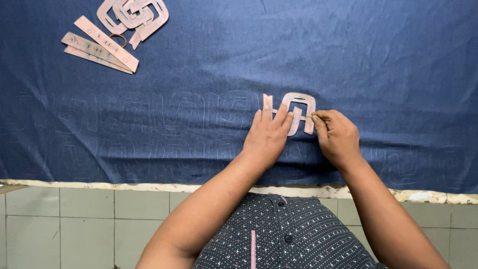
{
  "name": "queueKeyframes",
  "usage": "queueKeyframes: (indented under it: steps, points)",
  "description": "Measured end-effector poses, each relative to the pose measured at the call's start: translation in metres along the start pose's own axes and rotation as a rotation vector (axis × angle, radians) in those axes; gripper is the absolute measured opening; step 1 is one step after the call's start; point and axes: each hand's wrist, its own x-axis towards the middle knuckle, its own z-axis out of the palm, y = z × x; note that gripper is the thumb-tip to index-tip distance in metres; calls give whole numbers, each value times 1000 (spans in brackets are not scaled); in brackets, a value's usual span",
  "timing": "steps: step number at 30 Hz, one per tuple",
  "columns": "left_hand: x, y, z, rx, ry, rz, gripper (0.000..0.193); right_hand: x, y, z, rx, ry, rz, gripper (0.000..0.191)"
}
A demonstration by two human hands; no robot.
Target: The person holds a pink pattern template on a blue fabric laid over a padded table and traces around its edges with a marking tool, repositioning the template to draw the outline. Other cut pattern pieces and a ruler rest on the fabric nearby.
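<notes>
Our left hand (269, 134) lies flat with its fingers spread forward, pressing down on the pink cardboard stencil (298, 110) so that the cut-out shape cannot slide on the cloth. Our right hand (337, 137) is closed in a pinch on a thin marking stick (318, 118), whose tip meets the stencil's right edge; held low and close like this, the tip can follow the outline closely. The stencil itself sits on the blue fabric (323, 55), a little right of the middle and near the edge closest to us, just within easy reach of both hands.

The fabric is spread smooth across the counter, which gives a flat bed for the tracing; faint outlines of the same looped shape run in a row to the left and right of the stencil, at about the same height. In the far left corner a heap of spare stencils (133, 16) and a few long cardboard strips (99, 46) lie well apart from the hands. Nearer us, the counter's pale worn edge (149, 187) shows below the cloth, above the tiled floor (74, 224).
</notes>
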Motion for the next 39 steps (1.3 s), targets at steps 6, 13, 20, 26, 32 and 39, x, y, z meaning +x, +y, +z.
queueKeyframes:
  steps: [6,13,20,26,32,39]
  points:
    - [-2,0,1,-41,-28,-20,47,21,4,6,-63,61,-55,8]
    - [-5,-3,0,2,-109,-50,36,44,-7,24,-26,42,-142,6]
    - [-6,-12,-4,-69,-115,-77,46,31,-19,25,62,-73,-142,7]
    - [-8,-22,-5,-270,-38,-125,51,19,-20,13,205,-129,92,13]
    - [-10,-23,2,-316,-24,-167,50,11,-24,17,177,-93,22,10]
    - [-10,-27,10,-310,13,-151,52,-2,-26,17,171,-119,-122,8]
